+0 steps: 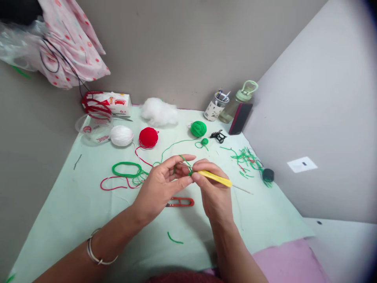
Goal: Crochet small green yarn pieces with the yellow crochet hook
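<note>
My right hand (pixel 216 192) is closed round the yellow handle of a crochet hook (pixel 215 178), whose thin back end points to the right. Between finger and thumb, my left hand (pixel 161 182) pinches a small piece of green yarn work (pixel 191 172). A green strand runs over the left forefinger. Both hands meet above the middle of the table, fingertips almost touching. Behind them lies a green yarn ball (pixel 198 129), with a strand leading towards my hands. Red-handled thread snips (pixel 181 202) rest beneath, partly hidden by my left hand.
A red yarn ball (pixel 148 137), a white yarn ball (pixel 121 136) and white stuffing (pixel 159 112) sit towards the back. Green yarn loops (pixel 126 169) lie left, yarn scraps (pixel 247 159) right. A pen cup (pixel 216 108), bottle (pixel 232 104) and phone (pixel 240 119) stand by the wall.
</note>
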Available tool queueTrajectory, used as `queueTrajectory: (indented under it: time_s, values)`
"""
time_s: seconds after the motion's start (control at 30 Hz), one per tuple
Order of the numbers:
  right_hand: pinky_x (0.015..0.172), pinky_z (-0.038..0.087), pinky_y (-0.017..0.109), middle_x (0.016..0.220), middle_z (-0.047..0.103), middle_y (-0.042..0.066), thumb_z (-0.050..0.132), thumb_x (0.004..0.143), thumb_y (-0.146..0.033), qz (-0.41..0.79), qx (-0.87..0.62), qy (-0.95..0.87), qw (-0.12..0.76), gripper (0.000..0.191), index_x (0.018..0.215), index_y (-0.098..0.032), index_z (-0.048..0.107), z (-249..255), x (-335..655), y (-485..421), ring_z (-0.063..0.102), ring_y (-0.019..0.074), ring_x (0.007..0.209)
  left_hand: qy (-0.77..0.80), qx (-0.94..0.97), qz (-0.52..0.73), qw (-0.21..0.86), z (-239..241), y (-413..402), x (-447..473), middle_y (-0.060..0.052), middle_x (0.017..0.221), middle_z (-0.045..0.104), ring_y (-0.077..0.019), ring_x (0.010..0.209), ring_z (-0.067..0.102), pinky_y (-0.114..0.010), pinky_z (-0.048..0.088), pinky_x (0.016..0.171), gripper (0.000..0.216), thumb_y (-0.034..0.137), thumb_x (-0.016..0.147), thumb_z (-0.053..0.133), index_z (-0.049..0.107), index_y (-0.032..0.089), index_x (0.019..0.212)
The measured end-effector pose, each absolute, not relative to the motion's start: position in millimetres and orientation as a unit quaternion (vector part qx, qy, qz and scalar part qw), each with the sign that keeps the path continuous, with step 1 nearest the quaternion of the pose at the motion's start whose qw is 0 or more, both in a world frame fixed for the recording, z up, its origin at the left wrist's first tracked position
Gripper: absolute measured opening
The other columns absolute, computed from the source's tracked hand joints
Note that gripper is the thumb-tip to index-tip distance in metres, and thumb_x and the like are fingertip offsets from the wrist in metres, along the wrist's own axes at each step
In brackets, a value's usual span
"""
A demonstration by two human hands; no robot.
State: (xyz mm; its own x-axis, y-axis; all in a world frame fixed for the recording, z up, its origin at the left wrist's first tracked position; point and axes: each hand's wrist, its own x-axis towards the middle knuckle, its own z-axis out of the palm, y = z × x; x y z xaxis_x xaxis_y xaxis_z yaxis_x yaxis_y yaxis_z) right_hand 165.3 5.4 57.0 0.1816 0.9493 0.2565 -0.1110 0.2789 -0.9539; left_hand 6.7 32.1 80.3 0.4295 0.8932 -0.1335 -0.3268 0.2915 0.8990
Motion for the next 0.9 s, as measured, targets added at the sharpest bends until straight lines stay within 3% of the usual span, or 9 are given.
queueTrajectory:
  time_s: [0.13,0.27,0.53,0.77,0.9]
  values:
    - [0.067,0.055,0.027,0.080,0.073,-0.001,0.087,0.083,-0.031,0.439,-0.442,-0.450,0.640,0.011,0.084,-0.025,0.080,56,167,8,0.067,0.0139,0.072,0.317,0.446,0.387,0.742,75,43,0,-0.002,0.101,0.071,-0.0170,0.101,0.065,-0.031,0.051,0.099,0.035,0.026,0.091,0.079,0.077,0.025,0.127]
    - [0.069,0.056,0.027,0.078,0.075,-0.003,0.089,0.082,-0.032,0.453,-0.440,-0.426,0.648,0.013,0.085,-0.025,0.079,55,167,10,0.068,0.0130,0.071,0.320,0.437,0.400,0.739,71,47,-1,-0.001,0.095,0.069,-0.0174,0.096,0.066,-0.033,0.050,0.097,0.030,0.032,0.092,0.080,0.080,0.026,0.121]
    - [0.061,0.058,0.028,0.071,0.073,-0.003,0.092,0.076,-0.033,0.520,-0.420,-0.375,0.643,0.021,0.083,-0.022,0.077,58,161,12,0.067,0.0124,0.058,0.290,0.390,0.413,0.770,74,44,2,0.002,0.080,0.067,-0.0154,0.077,0.066,-0.032,0.051,0.087,0.023,0.027,0.088,0.082,0.081,0.022,0.110]
    - [0.059,0.055,0.026,0.068,0.069,-0.004,0.095,0.069,-0.030,0.514,-0.437,-0.326,0.662,0.020,0.078,-0.024,0.077,66,169,15,0.064,0.0106,0.056,0.277,0.296,0.427,0.808,69,52,-1,-0.002,0.088,0.071,-0.0136,0.087,0.069,-0.025,0.056,0.089,0.017,0.014,0.082,0.078,0.085,0.015,0.098]
    - [0.069,0.056,0.027,0.078,0.074,-0.002,0.094,0.072,-0.028,0.510,-0.441,-0.357,0.647,0.018,0.083,-0.026,0.080,64,170,13,0.068,0.0120,0.068,0.265,0.239,0.424,0.833,70,53,0,-0.004,0.096,0.076,-0.0132,0.089,0.074,-0.016,0.058,0.072,0.022,0.008,0.086,0.074,0.083,0.015,0.105]
